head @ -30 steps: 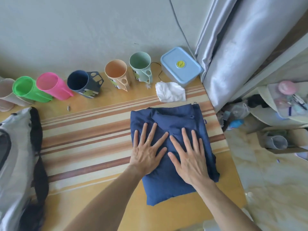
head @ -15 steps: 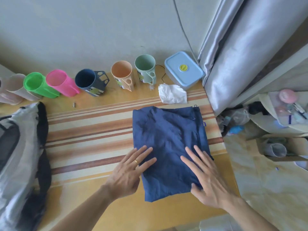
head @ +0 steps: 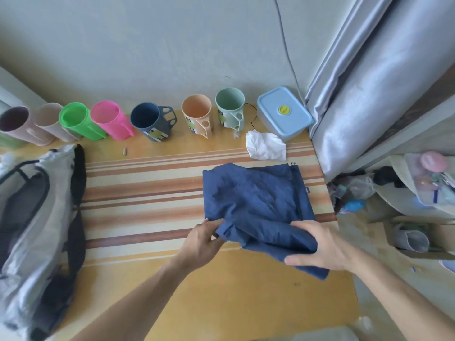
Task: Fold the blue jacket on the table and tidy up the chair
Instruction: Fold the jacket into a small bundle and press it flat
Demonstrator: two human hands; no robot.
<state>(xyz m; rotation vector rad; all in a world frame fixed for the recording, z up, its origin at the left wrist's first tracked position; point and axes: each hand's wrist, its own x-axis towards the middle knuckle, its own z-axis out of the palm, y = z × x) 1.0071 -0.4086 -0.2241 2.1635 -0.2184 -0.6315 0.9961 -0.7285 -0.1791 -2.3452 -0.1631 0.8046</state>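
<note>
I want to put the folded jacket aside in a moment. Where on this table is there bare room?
Free: the striped mat between the grey-and-black bag and the blue jacket, and the yellow tabletop at the near edge between the forearms. Crowded: the back edge, with the row of plastic cups, crumpled white tissue and light-blue lidded box.

Centre right: blue jacket [head: 256,200], thin matt cloth, finely creased. Beneath it, table [head: 221,303], smooth yellow surface with a faint sheen and printed orange stripes. Upper row: cups [head: 108,121], matt plastic. Upper right: lidded box [head: 283,114], smooth pale-blue plastic; crumpled white tissue [head: 266,146], soft paper; curtain [head: 369,77], glossy satin-like grey cloth.
</note>
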